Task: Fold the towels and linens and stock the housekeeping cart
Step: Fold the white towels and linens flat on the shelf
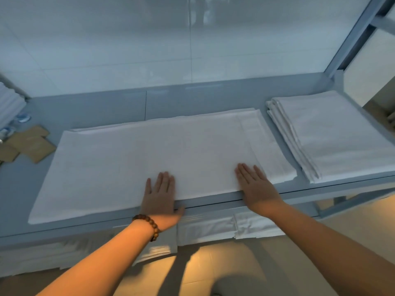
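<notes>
A: Where's the sheet point(149, 150)?
B: Flat on the worktop point(96, 107), centre. Folded stack point(342, 133) at 3 o'clock.
A: Grip?
B: Both apart, holding nothing. Left hand point(160, 195) and right hand point(254, 184) press flat on the near edge, 6 o'clock.
A: Tip?
B: I'd smooth out toward 9 and 3, square the edges, then fold.

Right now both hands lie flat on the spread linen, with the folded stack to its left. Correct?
Not quite. In the head view the left hand and right hand lie flat on the linen, but the folded stack sits to its right, not its left.
</notes>
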The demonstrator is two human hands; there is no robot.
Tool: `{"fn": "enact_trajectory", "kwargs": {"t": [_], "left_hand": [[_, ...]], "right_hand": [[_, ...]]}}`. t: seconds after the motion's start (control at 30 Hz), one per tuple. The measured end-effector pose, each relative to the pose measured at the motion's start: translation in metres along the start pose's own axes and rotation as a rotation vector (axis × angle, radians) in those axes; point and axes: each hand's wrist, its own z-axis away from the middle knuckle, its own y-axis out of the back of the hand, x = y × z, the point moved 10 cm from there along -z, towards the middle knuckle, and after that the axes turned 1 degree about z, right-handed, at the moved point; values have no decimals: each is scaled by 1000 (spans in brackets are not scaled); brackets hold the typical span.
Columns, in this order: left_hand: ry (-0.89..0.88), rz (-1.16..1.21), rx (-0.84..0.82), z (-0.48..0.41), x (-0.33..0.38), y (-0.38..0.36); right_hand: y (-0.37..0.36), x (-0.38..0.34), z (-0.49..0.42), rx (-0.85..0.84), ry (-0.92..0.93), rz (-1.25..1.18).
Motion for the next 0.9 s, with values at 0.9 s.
{"fn": "enact_trajectory", "kwargs": {"t": [0.9], "left_hand": [[50,167,27,-29,-26,-12]], "right_hand": [[-7,20,-8,22,-365,-302]]}}
